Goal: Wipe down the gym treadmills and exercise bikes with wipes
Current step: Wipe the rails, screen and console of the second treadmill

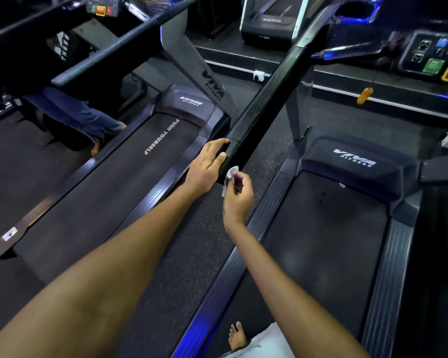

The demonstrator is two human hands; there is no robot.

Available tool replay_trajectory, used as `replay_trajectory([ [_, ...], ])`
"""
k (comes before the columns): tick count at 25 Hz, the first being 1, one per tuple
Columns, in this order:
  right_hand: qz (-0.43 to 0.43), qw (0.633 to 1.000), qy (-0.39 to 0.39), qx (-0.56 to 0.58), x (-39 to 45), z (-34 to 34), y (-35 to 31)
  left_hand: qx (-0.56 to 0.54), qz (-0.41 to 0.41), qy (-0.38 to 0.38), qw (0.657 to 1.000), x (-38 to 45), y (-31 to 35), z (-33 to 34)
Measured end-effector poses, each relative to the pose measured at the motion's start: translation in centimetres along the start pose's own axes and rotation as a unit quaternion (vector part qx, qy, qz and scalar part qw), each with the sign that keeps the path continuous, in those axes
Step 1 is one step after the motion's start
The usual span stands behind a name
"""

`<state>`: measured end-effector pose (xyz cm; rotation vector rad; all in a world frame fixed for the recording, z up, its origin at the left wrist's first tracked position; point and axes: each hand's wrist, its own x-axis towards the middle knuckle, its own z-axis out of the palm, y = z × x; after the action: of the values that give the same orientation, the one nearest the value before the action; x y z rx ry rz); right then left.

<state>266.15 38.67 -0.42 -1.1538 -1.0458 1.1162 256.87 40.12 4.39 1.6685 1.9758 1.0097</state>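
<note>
Two treadmills are showing in the head view, side by side, with a strip of speckled floor (pixel 181 254) running between them. The person is standing on the right treadmill (pixel 329 241), and its long black handrail (pixel 267 99) is slanting down toward the hands.

Hand state: the left hand (pixel 207 166) is resting with straight fingers against the near end of the handrail, holding nothing. The right hand (pixel 239 195) is pinching a small crumpled wipe (pixel 230 175) between thumb and fingertips, just below the end of the handrail; whether the wipe is touching the rail cannot be told. The hands are sitting close together but apart.

Probable faults from this position:
- The wipe is bunched small, so it is likely covering little surface per pass and leaving streaks or missed strips along the rail.
- The pinch is light; dragging along a grippy rail could be pulling the wipe free onto the floor.
- The bare foot (pixel 237 335) is standing on the belt, so any start of the belt is risking a fall.
- The left treadmill (pixel 109 187) and the console (pixel 435 58) appear not yet reached and could be skipped.
</note>
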Motion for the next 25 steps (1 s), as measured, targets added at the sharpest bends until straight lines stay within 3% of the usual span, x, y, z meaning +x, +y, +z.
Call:
replay_trajectory([
  [2, 0.059, 0.998, 0.025, 0.019, 1.4, 0.9, -0.2, -0.001, -0.007, -0.006, 1.0, 0.1, -0.1, 0.0],
  [4, 0.044, 0.998, 0.033, 0.002, 1.4, 1.0, -0.9, 0.008, -0.016, -0.024, 1.0, 0.2, 0.0, -0.1],
  [7, -0.02, 0.997, -0.049, -0.058, -0.1, -0.4, -1.2, 0.049, -0.033, -0.057, 0.997, 0.4, 0.4, -0.7],
  [9, -0.001, 0.992, -0.089, -0.093, 0.6, -1.8, -1.6, 0.079, -0.053, -0.07, 0.993, 0.6, 0.8, -0.8],
  [14, 0.035, 0.986, -0.08, -0.14, 3.5, -5.5, -6.0, 0.152, -0.073, -0.059, 0.984, -0.1, 2.2, -0.2],
  [17, 0.034, 0.975, -0.078, -0.203, 5.2, -7.6, -7.9, 0.226, 0.003, -0.035, 0.973, -1.1, 2.8, 0.4],
  [20, 0.053, 0.967, -0.066, -0.241, 6.8, -9.6, -8.9, 0.21, 0.098, -0.07, 0.97, -1.4, 4.8, 1.7],
  [25, 0.064, 0.979, -0.025, -0.193, 9.9, -13.8, -11.1, 0.115, 0.101, -0.153, 0.976, 0.9, 9.9, 5.6],
])
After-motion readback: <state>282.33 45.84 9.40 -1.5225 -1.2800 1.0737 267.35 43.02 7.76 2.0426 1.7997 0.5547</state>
